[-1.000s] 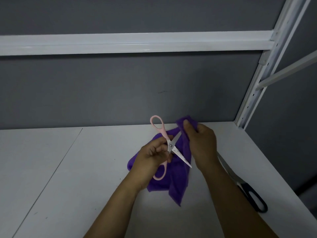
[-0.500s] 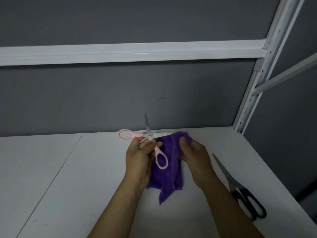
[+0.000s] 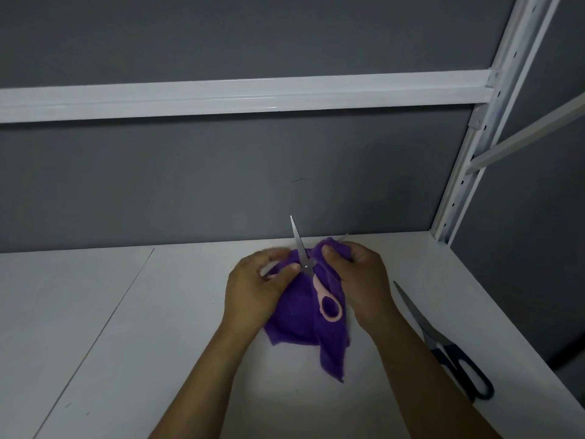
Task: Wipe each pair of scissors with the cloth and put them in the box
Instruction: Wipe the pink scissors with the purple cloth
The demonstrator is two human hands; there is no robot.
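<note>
On the white shelf board (image 3: 158, 343), a thin seam (image 3: 114, 312) runs diagonally across the left part of the surface. Right of it, the left hand (image 3: 256, 289) is raised above the board. Its fingers are curled round one pink handle of the pink-handled scissors (image 3: 318, 285), and the thumb presses near the pivot. The scissors are spread open. One blade (image 3: 298, 239) points up toward the grey wall (image 3: 190, 185), and the free handle loop (image 3: 330, 308) lies over the purple cloth (image 3: 297, 318). The cloth hangs between the two hands, with one corner drooping toward the board. The second blade runs to the right inside the cloth, and only its tip shows past the fold. The right hand (image 3: 364, 280) pinches the cloth round that blade, thumb on top and fingers bent underneath. Farther right, near the edge of the board, the black-handled scissors (image 3: 425, 327) lie flat and closed, apart from the hands, tip pointing away and handles toward the camera. Beyond them, a white perforated post (image 3: 451, 204) stands at the back right corner.
</note>
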